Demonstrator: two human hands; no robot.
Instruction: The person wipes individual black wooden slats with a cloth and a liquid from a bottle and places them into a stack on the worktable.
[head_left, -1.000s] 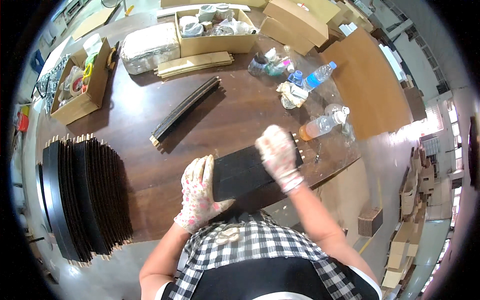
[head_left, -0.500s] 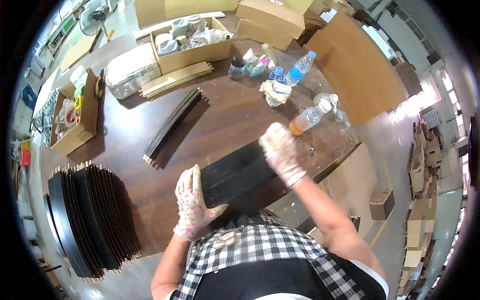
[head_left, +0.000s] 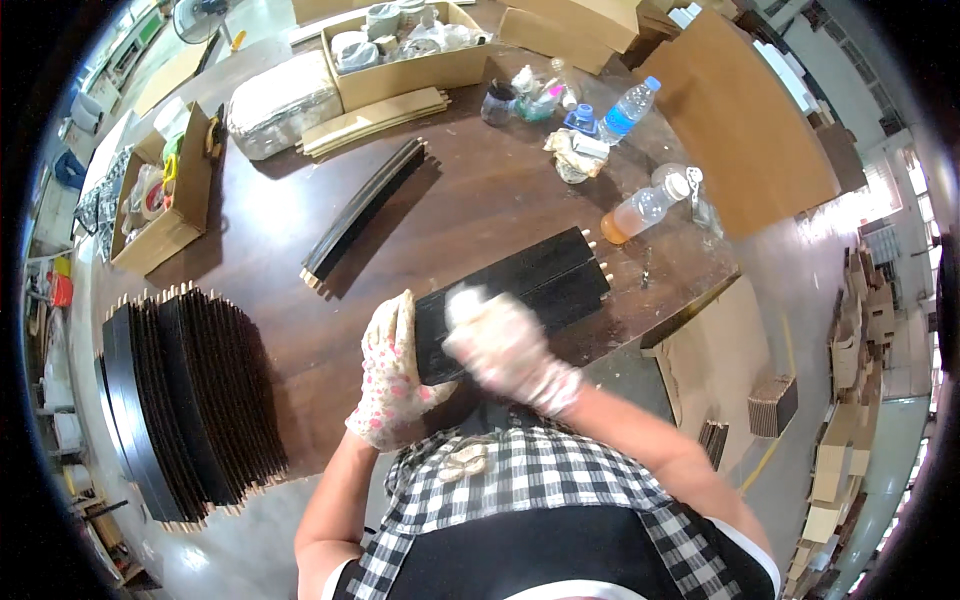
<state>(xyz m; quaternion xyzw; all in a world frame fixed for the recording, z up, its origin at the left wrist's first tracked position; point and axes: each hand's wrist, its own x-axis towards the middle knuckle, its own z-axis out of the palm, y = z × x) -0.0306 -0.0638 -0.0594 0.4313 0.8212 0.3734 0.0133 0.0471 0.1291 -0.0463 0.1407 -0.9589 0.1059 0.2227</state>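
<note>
Two black wooden slats (head_left: 560, 290) lie side by side on the brown table near me, pale dowel pegs showing at their right end. My left hand (head_left: 390, 370), in a white glove with pink dots, braces the left end of the slats, fingers stretched and thumb along the near edge. My right hand (head_left: 505, 345), gloved alike, is closed over the left part of the slats and smeared by motion. Whatever it may hold is hidden. Beyond them lies a separate narrow bundle of black slats (head_left: 362, 213) with pegs at both ends.
A large stack of black slats (head_left: 190, 405) stands at the table's left. Behind are a carton of tools and tape (head_left: 165, 225), a carton of jars (head_left: 410, 72) and unpainted slats (head_left: 375, 122). A bottle of orange liquid (head_left: 643, 210) and a water bottle (head_left: 630, 110) stand right.
My right hand has swept left along the slats from their right end, uncovering the pegs there. My left hand stays at the left end. The whole view has shifted slightly.
</note>
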